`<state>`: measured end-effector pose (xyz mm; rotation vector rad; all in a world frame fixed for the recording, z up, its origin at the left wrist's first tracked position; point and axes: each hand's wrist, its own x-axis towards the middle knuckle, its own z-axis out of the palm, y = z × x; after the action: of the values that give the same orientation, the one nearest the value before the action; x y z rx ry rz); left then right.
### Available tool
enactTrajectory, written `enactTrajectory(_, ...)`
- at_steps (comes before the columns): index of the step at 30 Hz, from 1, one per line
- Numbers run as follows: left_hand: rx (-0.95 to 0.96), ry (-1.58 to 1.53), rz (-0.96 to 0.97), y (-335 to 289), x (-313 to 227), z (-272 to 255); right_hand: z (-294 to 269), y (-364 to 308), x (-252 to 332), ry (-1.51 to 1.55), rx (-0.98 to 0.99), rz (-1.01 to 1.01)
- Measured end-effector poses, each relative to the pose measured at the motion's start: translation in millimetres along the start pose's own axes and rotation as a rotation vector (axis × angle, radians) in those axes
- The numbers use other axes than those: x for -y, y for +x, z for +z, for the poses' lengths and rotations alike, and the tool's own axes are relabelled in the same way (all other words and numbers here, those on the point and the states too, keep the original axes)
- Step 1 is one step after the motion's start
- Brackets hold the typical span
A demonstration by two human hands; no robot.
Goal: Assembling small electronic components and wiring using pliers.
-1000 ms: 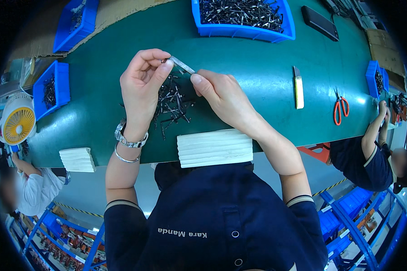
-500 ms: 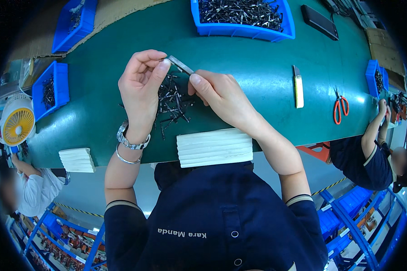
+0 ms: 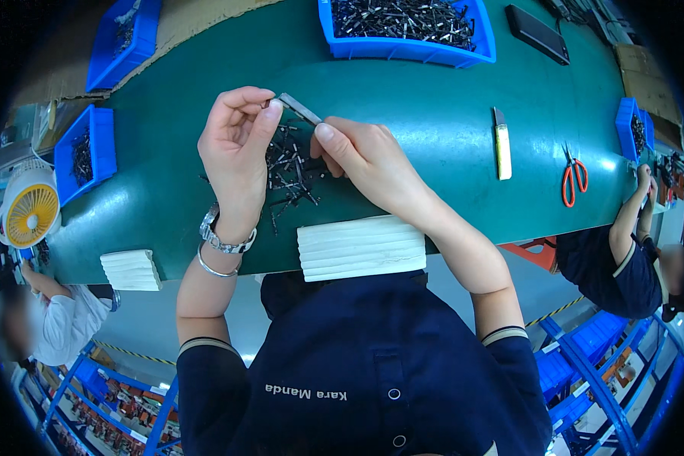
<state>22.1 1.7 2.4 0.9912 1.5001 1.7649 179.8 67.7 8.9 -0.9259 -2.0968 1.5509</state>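
Note:
My left hand (image 3: 239, 144) is raised over the bench, thumb and index finger pinched on a small dark piece (image 3: 267, 103) that is mostly hidden. In my right hand (image 3: 365, 156) is a flat grey metal strip (image 3: 300, 108); its far end comes up to the left fingertips. Whether the strip touches the small piece I cannot tell. Under and between both hands lies a loose pile of small black and silver parts (image 3: 287, 171).
A blue bin of similar parts (image 3: 410, 52) stands at the back. To the right lie a yellow-handled utility knife (image 3: 502, 144), red-handled scissors (image 3: 574, 182) and a black device (image 3: 537, 34). A white ridged pad (image 3: 361, 249) sits at the front edge. Co-workers are at both sides.
Both hands keep nearly the same pose and grip. The right hand and metal strip have shifted very slightly left.

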Motion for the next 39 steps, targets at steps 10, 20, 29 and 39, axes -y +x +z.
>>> enactTrajectory(10,0.016,-0.005,0.011,-2,3,-1,-1,-2,3,-0.086,0.011,0.025)
enactTrajectory(20,-0.014,-0.025,0.022,-1,4,-1,0,-1,-2,-0.02,-0.058,-0.018)
enactTrajectory(29,0.136,-0.244,-0.154,-4,6,2,-6,-2,8,0.501,0.026,0.128)
enactTrajectory(39,0.257,-0.447,-0.3,-7,13,5,-6,-4,10,0.216,-0.029,0.059)
